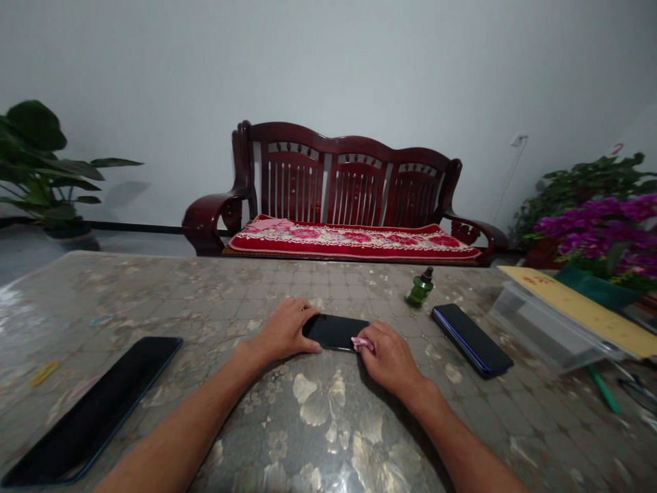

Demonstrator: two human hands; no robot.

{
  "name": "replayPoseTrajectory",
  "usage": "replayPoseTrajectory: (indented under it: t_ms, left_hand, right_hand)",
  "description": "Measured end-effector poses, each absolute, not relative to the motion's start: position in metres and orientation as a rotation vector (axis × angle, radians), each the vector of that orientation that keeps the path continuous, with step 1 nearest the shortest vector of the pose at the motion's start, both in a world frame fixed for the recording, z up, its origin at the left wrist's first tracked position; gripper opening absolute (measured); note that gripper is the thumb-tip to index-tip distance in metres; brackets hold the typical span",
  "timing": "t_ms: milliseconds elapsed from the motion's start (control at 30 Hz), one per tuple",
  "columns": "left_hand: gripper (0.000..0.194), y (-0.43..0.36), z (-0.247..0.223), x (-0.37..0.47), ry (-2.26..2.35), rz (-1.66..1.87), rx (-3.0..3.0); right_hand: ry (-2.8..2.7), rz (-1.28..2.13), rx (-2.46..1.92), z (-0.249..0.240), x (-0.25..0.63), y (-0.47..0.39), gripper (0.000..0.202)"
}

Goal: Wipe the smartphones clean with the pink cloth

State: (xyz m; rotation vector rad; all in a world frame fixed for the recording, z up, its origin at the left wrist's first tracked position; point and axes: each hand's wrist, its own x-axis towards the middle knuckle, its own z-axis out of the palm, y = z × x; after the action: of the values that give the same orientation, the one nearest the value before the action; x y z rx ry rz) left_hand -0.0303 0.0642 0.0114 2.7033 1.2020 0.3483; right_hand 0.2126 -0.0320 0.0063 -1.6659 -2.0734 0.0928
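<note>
A black phone lies crosswise on the patterned tabletop, its dark screen facing up. My left hand grips its left end, with the thumb on the near edge and the fingers at the far edge. Over the right end is my right hand, its fingers closed on a small pink cloth that touches the screen near the corner. The palm side of my right hand is hidden.
Another phone and a green spray bottle stand right of my hands. A large dark tablet and a yellow item lie left. A clear plastic box and purple flowers are at far right.
</note>
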Motion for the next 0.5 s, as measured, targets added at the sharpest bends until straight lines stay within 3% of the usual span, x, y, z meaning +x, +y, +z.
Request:
replayPoseTrajectory:
  t_ms: [333,500]
  left_hand:
    - [0.065,0.046,0.006,-0.020,1.411,0.403,2.648]
    - [0.059,0.033,0.009,-0.012,1.514,0.414,2.626]
  right_hand:
    - [-1.933,-0.081,-1.841,0.002,0.228,-0.022,0.020]
    - [-2.043,-0.003,-1.689,0.004,0.209,-0.028,0.015]
